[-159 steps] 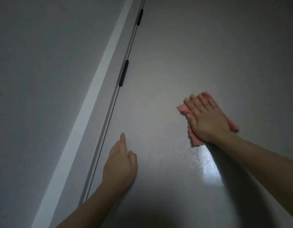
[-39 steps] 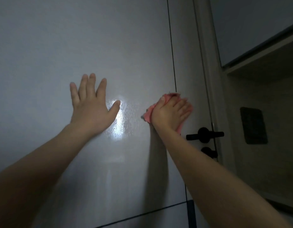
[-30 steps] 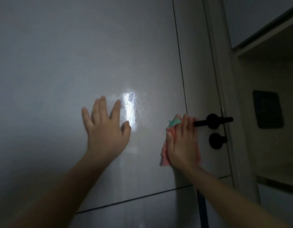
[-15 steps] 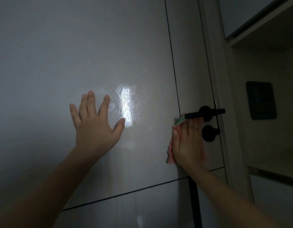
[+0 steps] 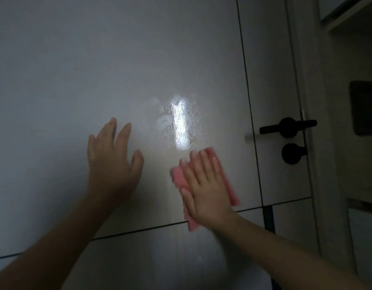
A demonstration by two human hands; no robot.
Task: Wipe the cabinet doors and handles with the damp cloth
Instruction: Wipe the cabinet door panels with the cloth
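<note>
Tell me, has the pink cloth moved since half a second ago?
Yes. The cloth under the right hand has slid left, away from the black handle, onto the wide door panel.

A dim room, lit chiefly by one bright vertical glare (image 5: 180, 124) on a glossy pale grey panelled surface crossed by thin dark seams. At far right, a pale upright frame (image 5: 318, 143) borders a shadowed recess holding a dark rectangular plate (image 5: 363, 107), a light ledge (image 5: 348, 15) above.
</note>
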